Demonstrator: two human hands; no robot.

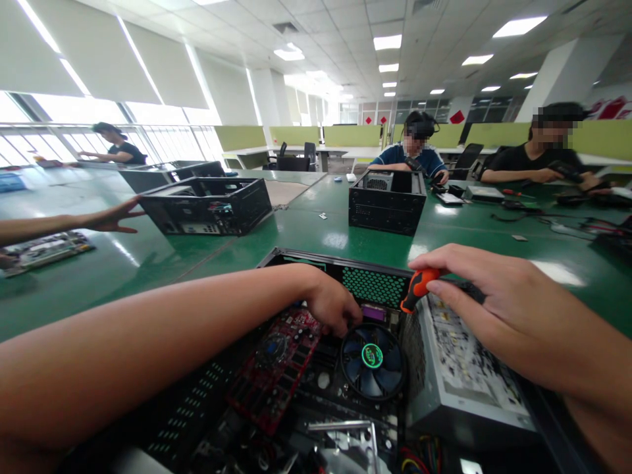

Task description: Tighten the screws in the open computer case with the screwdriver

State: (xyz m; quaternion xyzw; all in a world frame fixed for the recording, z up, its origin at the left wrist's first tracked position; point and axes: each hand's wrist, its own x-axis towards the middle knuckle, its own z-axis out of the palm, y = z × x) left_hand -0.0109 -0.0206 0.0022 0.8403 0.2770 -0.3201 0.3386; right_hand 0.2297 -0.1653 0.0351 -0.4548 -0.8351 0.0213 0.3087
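Head view: the worksite lies inside an open black metal computer case (338, 268), seen from above.
Black round fan with a green-ringed hub (372, 362): the landmark, seated inside the case.
Bare left hand (336, 306): at the fan's far-left edge, fingers curled downward; whether they pinch something cannot be told, since the fingertips are partly hidden.
Bare right hand (494, 309): right of and above the fan, thumb and fingers gripping an orange-and-black screwdriver (419, 288) by its handle.
Red circuit board (281, 365): left of the fan; best kept free of pressure from the left forearm, which reaches over it.
Grey metal box (469, 372): right of the fan, below the right hand; a sensible wrist support, in my judgement.
Good handling: steady the part with light fingertips, keep the screwdriver's tip off the fan blades, and set it squarely before turning.
Hard to see: the screwdriver's tip and shaft; silver metal pieces (345, 434) nearer than the fan, cut off by the lower edge.
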